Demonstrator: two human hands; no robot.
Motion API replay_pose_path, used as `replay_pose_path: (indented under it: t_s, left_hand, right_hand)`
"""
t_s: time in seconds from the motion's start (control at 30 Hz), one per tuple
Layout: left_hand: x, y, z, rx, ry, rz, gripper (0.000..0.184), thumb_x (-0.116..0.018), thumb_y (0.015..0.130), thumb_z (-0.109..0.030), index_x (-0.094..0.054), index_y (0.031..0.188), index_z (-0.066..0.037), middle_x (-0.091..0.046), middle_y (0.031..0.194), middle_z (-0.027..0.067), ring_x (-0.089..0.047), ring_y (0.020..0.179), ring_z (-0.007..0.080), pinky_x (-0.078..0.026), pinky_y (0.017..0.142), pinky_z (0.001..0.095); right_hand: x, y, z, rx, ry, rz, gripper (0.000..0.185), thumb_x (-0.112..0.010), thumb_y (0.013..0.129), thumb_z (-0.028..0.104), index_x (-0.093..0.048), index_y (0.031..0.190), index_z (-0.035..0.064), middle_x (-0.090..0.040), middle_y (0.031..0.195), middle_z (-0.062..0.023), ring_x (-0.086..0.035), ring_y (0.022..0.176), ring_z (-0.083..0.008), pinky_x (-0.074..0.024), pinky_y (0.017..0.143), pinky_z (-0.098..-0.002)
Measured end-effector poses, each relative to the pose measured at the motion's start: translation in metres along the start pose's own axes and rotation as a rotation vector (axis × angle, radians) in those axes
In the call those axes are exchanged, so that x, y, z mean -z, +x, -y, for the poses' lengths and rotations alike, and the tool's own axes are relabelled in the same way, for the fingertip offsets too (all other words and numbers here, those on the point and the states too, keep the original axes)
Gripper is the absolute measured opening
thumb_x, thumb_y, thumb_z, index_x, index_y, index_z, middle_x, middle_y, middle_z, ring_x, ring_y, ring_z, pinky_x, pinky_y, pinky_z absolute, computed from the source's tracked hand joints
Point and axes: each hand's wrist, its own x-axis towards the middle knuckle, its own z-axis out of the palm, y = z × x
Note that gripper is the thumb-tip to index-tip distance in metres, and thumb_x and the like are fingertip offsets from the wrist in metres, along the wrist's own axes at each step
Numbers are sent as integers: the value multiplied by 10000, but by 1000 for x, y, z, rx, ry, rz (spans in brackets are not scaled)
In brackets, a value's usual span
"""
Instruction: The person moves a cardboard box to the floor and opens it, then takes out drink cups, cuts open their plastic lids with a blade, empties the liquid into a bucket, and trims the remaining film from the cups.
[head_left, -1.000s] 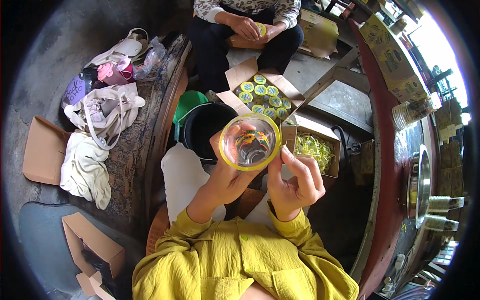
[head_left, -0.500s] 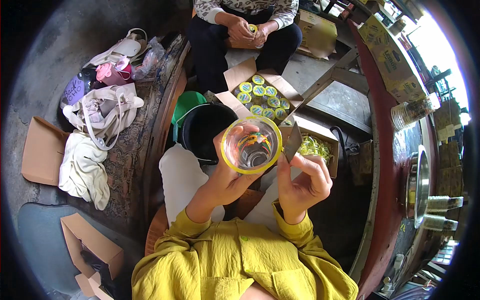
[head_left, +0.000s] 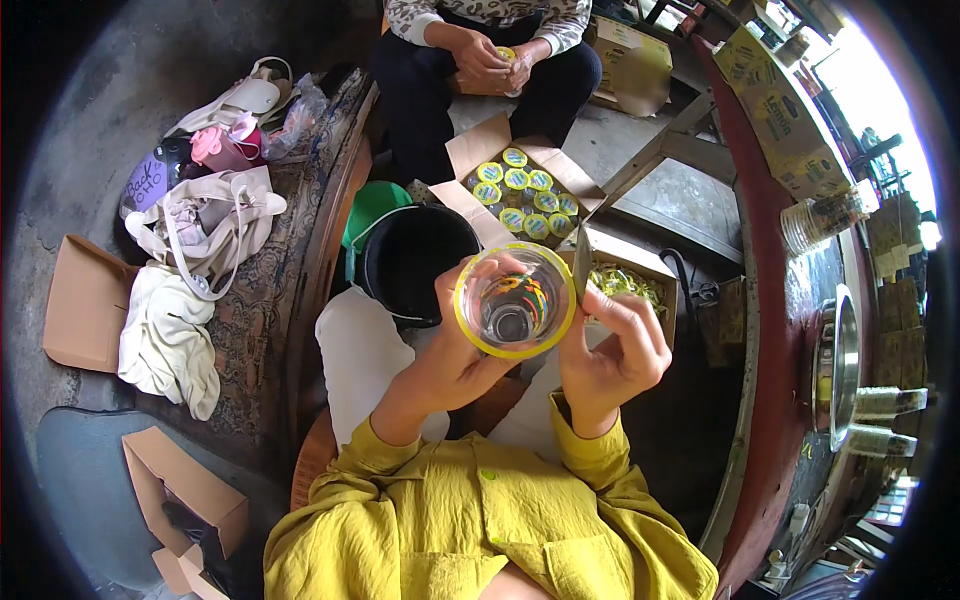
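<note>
My left hand (head_left: pixel 458 345) is wrapped around a clear plastic cup (head_left: pixel 512 322) with a coloured print and a yellow rim. The cup is tilted so that its round top faces me. Between the thumb and fingers of my right hand (head_left: pixel 618 352) is a thin grey knife blade (head_left: pixel 582 262), pointing away from me. Its flat lies along the right side of the yellow rim; whether it touches cannot be made out. Any handle is hidden by my fingers. Past the blade, a cardboard box (head_left: pixel 655 262) contains yellow plastic trimmings (head_left: pixel 628 284).
An open carton (head_left: pixel 470 212) holds several yellow-lidded cups (head_left: pixel 516 179). Left of it stand a black bucket (head_left: pixel 415 262) and a green one (head_left: pixel 375 208). Opposite me sits a person whose hands (head_left: pixel 500 68) hold a cup. Cup stacks (head_left: pixel 825 222) line the right-hand table (head_left: pixel 725 130).
The cup has moved slightly right and down in view. The blade has swung more upright beside the rim, and my right hand has shifted a little right.
</note>
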Motion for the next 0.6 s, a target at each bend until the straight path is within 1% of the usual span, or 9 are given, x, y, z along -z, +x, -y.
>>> replay_pose_path:
  t_s: [0.07,0.1,0.23,0.33,0.47,0.6]
  left_hand:
    - [0,2,2,16,-78,-11,708,-605,786,-53,-105,1285,-20,-299,1257,195,-371,1162,264,-304,964,374]
    - [-1,3,2,29,-128,-19,706,-600,792,-66,-105,1293,-19,-294,1264,196,-363,1170,264,-301,965,377]
    - [-2,7,1,68,-217,-84,701,-560,825,-109,-80,1328,-19,-278,1283,199,-323,1201,270,-282,976,394]
    - [-3,7,2,48,-257,-74,706,-538,837,-121,-56,1343,-23,-267,1288,196,-293,1220,274,-269,980,410]
    - [-6,5,3,20,-224,-78,707,-532,835,-105,-49,1345,-27,-244,1293,193,-285,1221,277,-265,980,416]
    - [-7,4,2,22,-228,-93,718,-534,831,-95,-38,1346,-32,-238,1289,189,-281,1221,273,-264,981,419]
  right_hand:
    - [2,1,-3,-82,83,0,203,-696,580,-81,-654,754,15,-568,594,-62,-524,501,-118,-386,453,-202]
    - [3,0,-4,-78,82,-20,209,-699,577,-82,-653,756,16,-561,585,-52,-520,503,-101,-371,447,-196]
    - [5,-7,-4,-25,74,-1,212,-707,570,-84,-643,742,21,-548,567,-59,-506,472,-108,-364,435,-198]
    - [4,-13,-1,-12,58,-2,216,-710,566,-84,-641,740,24,-554,571,-64,-503,461,-113,-365,435,-196]
    - [2,-18,0,16,40,-57,219,-710,563,-86,-641,737,28,-565,582,-71,-531,478,-121,-386,441,-200]
    - [2,-18,1,16,38,-45,225,-707,558,-88,-641,737,30,-572,590,-72,-544,484,-132,-398,447,-203]
